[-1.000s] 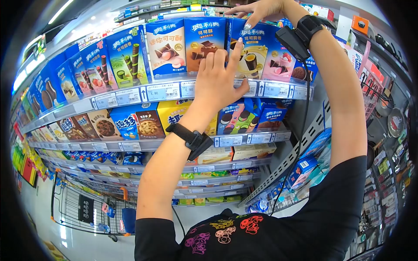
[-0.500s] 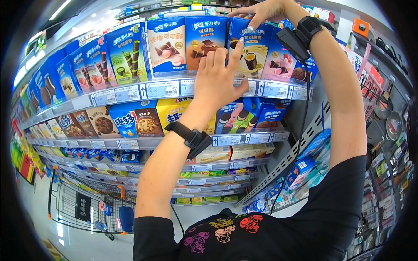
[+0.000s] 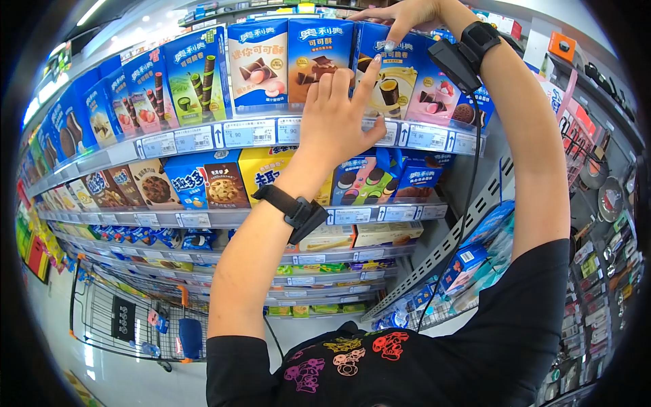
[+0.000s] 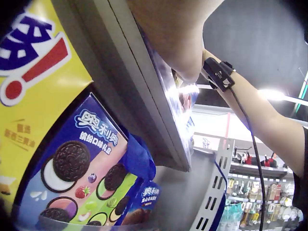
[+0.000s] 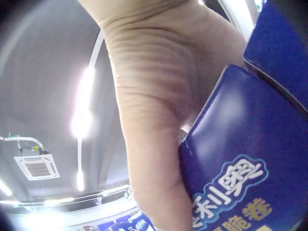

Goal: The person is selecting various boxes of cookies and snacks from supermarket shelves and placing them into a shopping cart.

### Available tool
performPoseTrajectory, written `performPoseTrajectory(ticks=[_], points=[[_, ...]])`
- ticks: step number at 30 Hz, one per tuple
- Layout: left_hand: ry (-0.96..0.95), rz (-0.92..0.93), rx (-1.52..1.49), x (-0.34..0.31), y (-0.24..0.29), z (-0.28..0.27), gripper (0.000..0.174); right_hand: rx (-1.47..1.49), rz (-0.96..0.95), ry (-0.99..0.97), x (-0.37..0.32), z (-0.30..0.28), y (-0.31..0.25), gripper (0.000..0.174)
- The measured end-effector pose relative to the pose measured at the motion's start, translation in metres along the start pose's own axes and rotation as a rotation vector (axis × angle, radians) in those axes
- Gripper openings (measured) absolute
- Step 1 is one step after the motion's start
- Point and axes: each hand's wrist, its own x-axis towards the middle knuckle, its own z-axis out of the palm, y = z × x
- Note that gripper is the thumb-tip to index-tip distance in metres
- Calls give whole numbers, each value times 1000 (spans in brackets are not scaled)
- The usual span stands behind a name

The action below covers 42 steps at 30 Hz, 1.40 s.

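Note:
In the head view my right hand (image 3: 410, 15) reaches over the top of a blue wafer roll box (image 3: 388, 78) on the upper shelf. Its thumb lies on the front of this box and the other fingers pass over the top edge, gripping it. The right wrist view shows the thumb along the front of the blue box (image 5: 245, 144). My left hand (image 3: 336, 122) is in front of the same shelf, index finger straight against the box's left side, the other fingers bent near a brown and blue cocoa biscuit box (image 3: 319, 51). Its thumb is near the price strip.
Blue biscuit boxes (image 3: 200, 78) line the upper shelf on the left, a pink-fronted box (image 3: 434, 95) on the right. Below stand a yellow biscuit box (image 3: 261, 166) and an Oreo gift box (image 3: 363, 180). A shopping cart (image 3: 129, 319) is at lower left; a cable (image 3: 468, 183) hangs from the right wrist.
Both hands keep nearly the same pose on the upper shelf. The head view has shifted slightly, so the lower shelves and the cart appear a little further left.

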Motion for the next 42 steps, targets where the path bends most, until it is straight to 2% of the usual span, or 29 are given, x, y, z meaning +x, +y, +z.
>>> performPoseTrajectory(ticks=[2,5,8,11,14,17,23,32,35,42], points=[[16,0,-5,0,0,0,85,-69,-42,32,-2,1,-1,97],[29,-1,-17,0,-1,-1,83,-18,4,4,0,0,-3,98],[25,-9,-24,1,1,-3,82,27,-57,-10,2,2,1,99],[20,-14,-29,0,1,-4,83,-23,-51,5,-1,4,-4,100],[21,-16,-46,0,1,-2,83,63,-15,14,-4,10,-10,101],[18,-21,-57,0,0,-2,83,24,-51,36,0,7,-4,101],[25,-18,-50,-1,0,-1,82,262,19,2,-8,13,-18,104],[24,-8,-54,0,0,-3,82,116,-3,86,-3,9,-10,104],[25,-2,-64,0,-1,-4,82,147,5,42,-3,8,-8,102],[42,7,-78,-1,-1,-5,81,42,-1,80,-3,8,-14,99]])
